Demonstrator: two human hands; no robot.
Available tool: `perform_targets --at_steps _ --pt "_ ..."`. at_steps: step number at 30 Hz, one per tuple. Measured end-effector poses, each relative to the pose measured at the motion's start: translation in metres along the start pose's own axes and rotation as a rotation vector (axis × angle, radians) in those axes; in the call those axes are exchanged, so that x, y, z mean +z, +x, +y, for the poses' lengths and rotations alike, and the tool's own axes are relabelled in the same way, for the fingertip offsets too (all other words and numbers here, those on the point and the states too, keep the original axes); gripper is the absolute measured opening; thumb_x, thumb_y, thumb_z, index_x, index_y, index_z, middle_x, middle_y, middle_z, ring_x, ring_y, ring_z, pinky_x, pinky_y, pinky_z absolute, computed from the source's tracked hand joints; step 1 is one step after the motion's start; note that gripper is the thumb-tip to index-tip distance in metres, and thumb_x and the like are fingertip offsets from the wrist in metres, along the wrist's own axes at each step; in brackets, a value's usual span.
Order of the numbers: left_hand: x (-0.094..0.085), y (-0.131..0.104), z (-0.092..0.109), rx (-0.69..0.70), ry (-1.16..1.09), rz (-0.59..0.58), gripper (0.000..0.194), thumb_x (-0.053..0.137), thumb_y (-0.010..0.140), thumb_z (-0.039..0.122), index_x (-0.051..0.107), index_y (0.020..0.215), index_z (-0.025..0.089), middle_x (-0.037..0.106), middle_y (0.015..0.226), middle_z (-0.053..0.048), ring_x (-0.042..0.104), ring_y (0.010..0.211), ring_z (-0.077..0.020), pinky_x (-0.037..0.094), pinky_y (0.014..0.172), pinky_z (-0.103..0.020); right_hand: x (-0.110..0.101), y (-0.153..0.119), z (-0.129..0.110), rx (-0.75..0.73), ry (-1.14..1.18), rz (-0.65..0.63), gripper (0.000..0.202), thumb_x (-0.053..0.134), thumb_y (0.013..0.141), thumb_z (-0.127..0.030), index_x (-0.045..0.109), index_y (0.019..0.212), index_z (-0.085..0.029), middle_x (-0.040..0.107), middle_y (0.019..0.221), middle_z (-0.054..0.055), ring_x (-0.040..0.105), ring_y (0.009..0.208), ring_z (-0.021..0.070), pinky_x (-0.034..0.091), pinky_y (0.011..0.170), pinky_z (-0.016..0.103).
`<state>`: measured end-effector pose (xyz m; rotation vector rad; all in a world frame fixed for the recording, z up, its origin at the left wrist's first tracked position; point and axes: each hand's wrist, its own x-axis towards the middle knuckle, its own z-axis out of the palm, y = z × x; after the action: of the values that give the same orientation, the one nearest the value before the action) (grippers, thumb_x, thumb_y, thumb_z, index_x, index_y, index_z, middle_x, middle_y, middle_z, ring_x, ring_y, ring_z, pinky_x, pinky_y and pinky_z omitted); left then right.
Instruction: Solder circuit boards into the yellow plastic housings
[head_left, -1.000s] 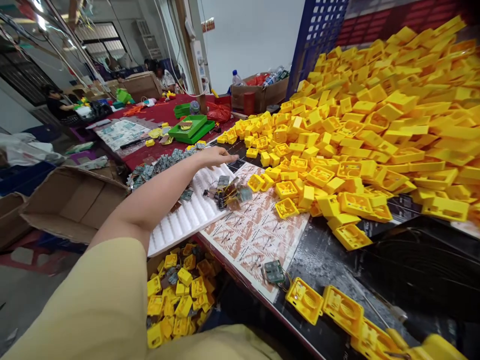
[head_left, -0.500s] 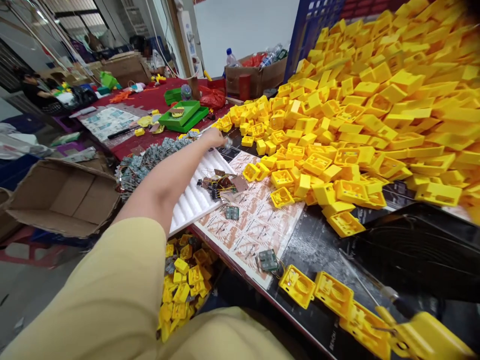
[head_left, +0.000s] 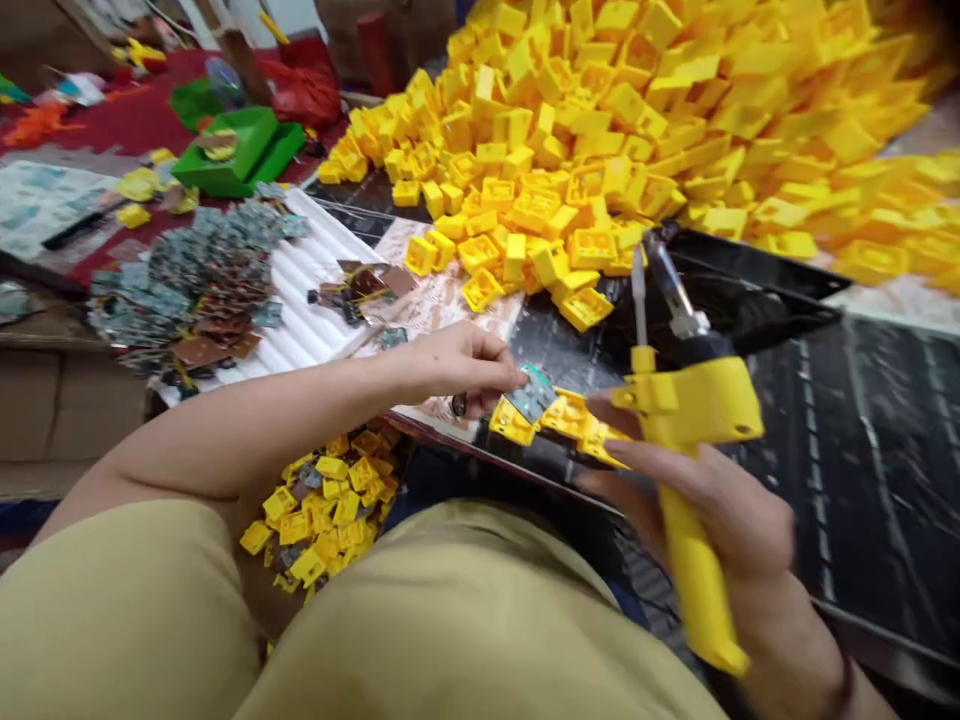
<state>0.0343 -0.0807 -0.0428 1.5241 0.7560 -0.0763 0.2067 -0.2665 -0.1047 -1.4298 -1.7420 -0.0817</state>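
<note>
Between its thumb and fingers, my left hand (head_left: pixel 476 368) pinches a small grey-green circuit board (head_left: pixel 532 395) over a yellow housing (head_left: pixel 513 422) at the table edge. My right hand (head_left: pixel 712 500) grips a yellow soldering gun (head_left: pixel 694 405), its metal tip pointing up and away. The fingers of that hand are near more open yellow housings (head_left: pixel 574 412) lying in a row. Motion blur softens the right fingers.
A big heap of yellow housings (head_left: pixel 540 200) covers the back. Circuit boards (head_left: pixel 202 265) lie piled at left on a white ridged sheet (head_left: pixel 307 320). Green trays (head_left: pixel 236 155) stand behind. More yellow parts (head_left: pixel 330 510) sit below the table edge.
My left hand has come back from the far end of the white sheet to the row of housings. My right hand has come into view with the soldering gun. The view has turned downward.
</note>
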Motion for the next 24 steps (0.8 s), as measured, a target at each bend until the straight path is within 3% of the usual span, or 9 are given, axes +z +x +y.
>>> perform_targets --at_steps 2,5,8,10,12,16,19,22,24 --pt "0.019 0.003 -0.01 -0.046 -0.151 -0.117 0.024 0.067 0.08 0.032 0.06 0.061 0.018 0.059 0.05 0.001 0.054 0.043 -0.0091 0.044 0.049 -0.023 0.004 0.002 -0.008 -0.088 -0.01 0.015 0.039 0.078 0.082 -0.018 0.06 0.115 -0.028 0.071 0.106 0.001 0.069 0.099 0.02 0.058 0.089 0.031" --pt "0.032 0.003 -0.025 -0.088 -0.368 -0.234 0.038 0.062 0.083 0.054 0.069 0.072 0.017 0.07 0.064 -0.006 0.065 0.053 -0.0143 0.053 0.056 -0.027 0.006 0.002 -0.015 -0.043 -0.056 0.182 0.038 0.075 0.08 -0.004 0.06 0.109 -0.025 0.071 0.097 -0.001 0.071 0.086 0.014 0.059 0.081 0.023" --pt "0.04 -0.004 -0.039 0.126 -0.251 -0.053 0.045 0.065 0.08 0.061 0.075 0.094 0.019 0.078 0.098 -0.01 0.074 0.09 -0.0221 0.059 0.081 -0.034 0.005 -0.006 -0.016 0.121 0.056 0.328 0.038 0.076 0.079 -0.006 0.06 0.108 -0.024 0.069 0.091 -0.003 0.069 0.076 0.0123 0.06 0.073 0.022" --pt "0.049 -0.008 -0.045 0.392 -0.043 0.114 0.042 0.071 0.079 0.051 0.076 0.107 0.02 0.073 0.121 -0.01 0.066 0.118 -0.0246 0.051 0.104 -0.036 0.005 -0.011 -0.016 0.2 0.2 0.369 0.038 0.078 0.078 -0.009 0.06 0.108 -0.025 0.068 0.094 -0.003 0.07 0.077 0.0127 0.061 0.073 0.023" --pt "0.062 -0.007 -0.047 0.589 0.029 0.217 0.041 0.072 0.081 0.043 0.075 0.114 0.019 0.067 0.131 -0.009 0.058 0.129 -0.0248 0.042 0.115 -0.035 0.005 -0.013 -0.018 0.208 0.259 0.363 0.038 0.078 0.078 -0.01 0.06 0.108 -0.025 0.068 0.095 -0.004 0.07 0.078 0.0129 0.062 0.073 0.023" --pt "0.09 0.005 -0.043 0.58 -0.342 0.248 0.032 0.07 0.086 0.045 0.078 0.106 0.021 0.077 0.106 -0.006 0.072 0.099 -0.0187 0.055 0.093 -0.029 0.003 -0.013 -0.023 0.089 0.055 0.292 0.037 0.078 0.079 -0.013 0.059 0.109 -0.024 0.07 0.091 -0.003 0.07 0.074 0.0137 0.061 0.069 0.023" --pt "0.105 0.016 -0.039 0.501 -0.722 0.199 0.026 0.081 0.075 0.046 0.08 0.087 0.023 0.078 0.086 -0.001 0.071 0.083 -0.0143 0.056 0.082 -0.025 0.006 -0.015 -0.024 0.015 -0.071 0.276 0.039 0.077 0.08 -0.012 0.058 0.112 -0.023 0.071 0.089 -0.002 0.07 0.071 0.014 0.06 0.066 0.022" --pt "0.109 0.017 -0.038 0.399 -0.928 0.142 0.024 0.089 0.065 0.041 0.078 0.077 0.023 0.075 0.081 0.002 0.069 0.082 -0.0113 0.055 0.08 -0.022 0.011 -0.021 -0.023 -0.017 -0.085 0.29 0.044 0.077 0.079 -0.009 0.058 0.115 -0.024 0.072 0.087 -0.004 0.07 0.07 0.0134 0.06 0.067 0.021" --pt "0.102 0.013 -0.037 0.367 -0.932 0.125 0.026 0.089 0.063 0.042 0.077 0.075 0.022 0.072 0.076 0.003 0.066 0.074 -0.0093 0.055 0.073 -0.021 0.01 -0.025 -0.022 -0.04 -0.06 0.291 0.05 0.079 0.077 -0.009 0.057 0.119 -0.025 0.073 0.09 -0.004 0.071 0.073 0.0139 0.061 0.069 0.021"
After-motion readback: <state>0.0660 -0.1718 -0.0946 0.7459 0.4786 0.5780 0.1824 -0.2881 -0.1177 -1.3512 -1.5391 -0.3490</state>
